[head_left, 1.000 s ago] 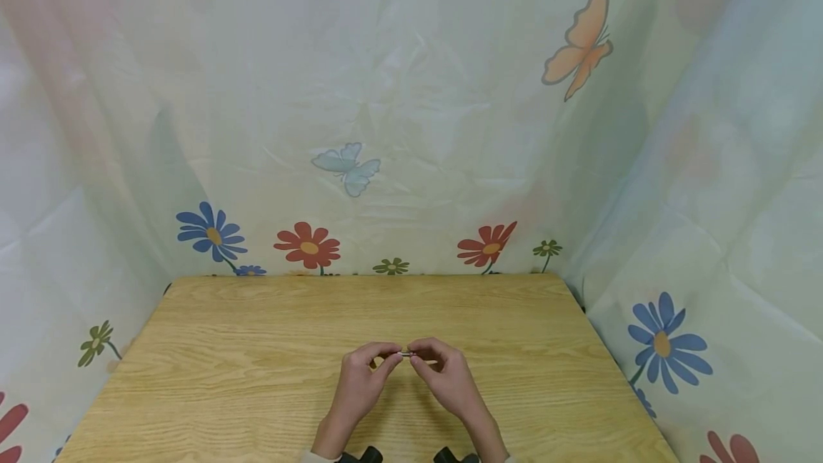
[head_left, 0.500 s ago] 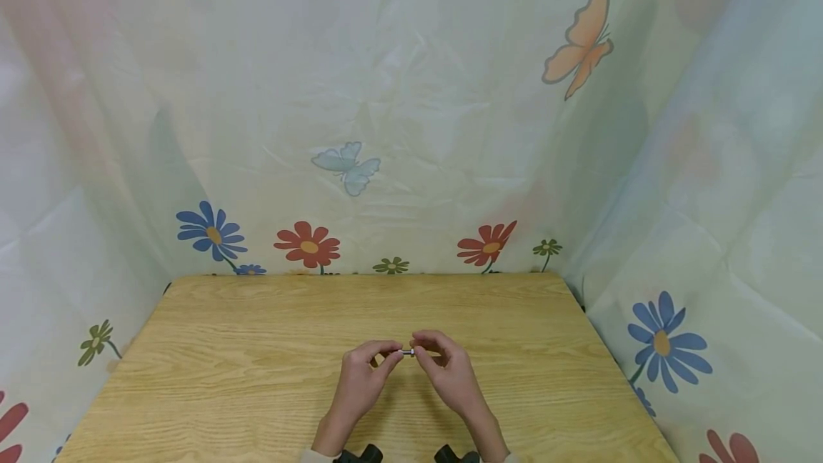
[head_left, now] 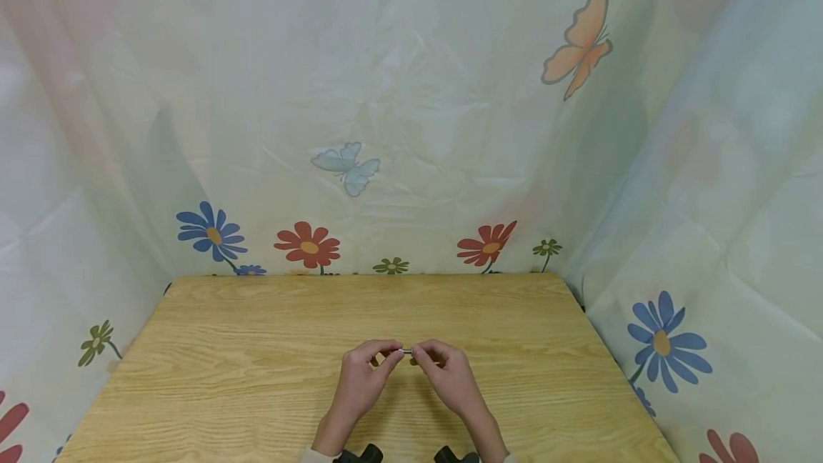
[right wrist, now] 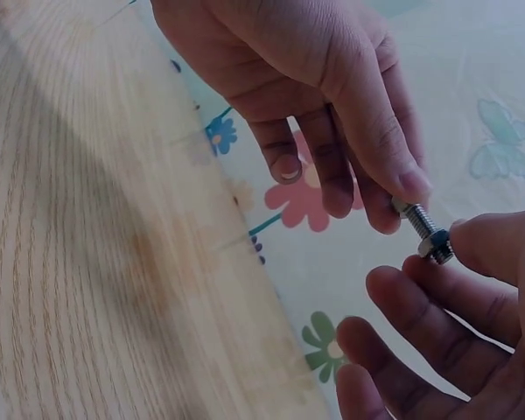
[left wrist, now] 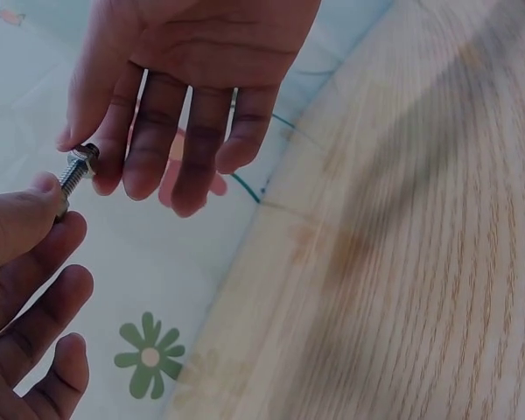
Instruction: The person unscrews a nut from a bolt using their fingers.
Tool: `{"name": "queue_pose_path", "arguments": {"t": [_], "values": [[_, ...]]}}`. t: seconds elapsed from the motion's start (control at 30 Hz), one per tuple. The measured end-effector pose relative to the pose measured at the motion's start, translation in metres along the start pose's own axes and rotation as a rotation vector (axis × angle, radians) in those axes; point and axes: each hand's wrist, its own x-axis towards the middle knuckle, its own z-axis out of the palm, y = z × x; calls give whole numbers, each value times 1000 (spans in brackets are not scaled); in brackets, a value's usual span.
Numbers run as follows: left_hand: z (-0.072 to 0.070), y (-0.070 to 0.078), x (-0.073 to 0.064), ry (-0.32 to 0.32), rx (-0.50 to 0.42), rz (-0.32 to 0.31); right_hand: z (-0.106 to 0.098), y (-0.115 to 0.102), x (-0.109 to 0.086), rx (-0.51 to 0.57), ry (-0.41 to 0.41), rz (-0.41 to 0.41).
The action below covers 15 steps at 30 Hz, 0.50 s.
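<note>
A small silver bolt (right wrist: 421, 224) with a threaded shank spans the gap between both hands, above the table. My left hand (head_left: 361, 381) pinches one end between thumb and forefinger, hiding that end. Near the other end sits a hex nut (right wrist: 435, 245), with the dark tip of the bolt sticking out past it. My right hand (head_left: 450, 377) holds the nut between thumb and forefinger, its other fingers loosely spread. From the left wrist, the nut (left wrist: 84, 157) shows between the right hand's thumb and forefinger, and the bare thread (left wrist: 71, 179) lies between the hands.
A light wood-grain table (head_left: 257, 349) lies beneath the hands. Curtains printed with flowers and butterflies (head_left: 411, 127) hang behind it and along both sides. Two dark rounded objects (head_left: 369, 454) show at the bottom edge, near the wrists.
The right hand's fingers parted half a second ago, baring the nut end, and now are closed on it again. The left hand has kept its pinch and place.
</note>
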Motion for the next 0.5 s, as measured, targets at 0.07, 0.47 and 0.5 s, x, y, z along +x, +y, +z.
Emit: {"name": "queue_pose_path", "arguments": {"t": [0.07, 0.47, 0.5], "values": [[0, 0, 0, -2, 0, -1, 0, -1, 0, 10, -5, -1], [-1, -1, 0, -1, 4, 10, 1, -5, -1, 46, -5, -15], [-1, -1, 0, -1, 4, 10, 1, -5, -1, 47, -1, -18]]}}
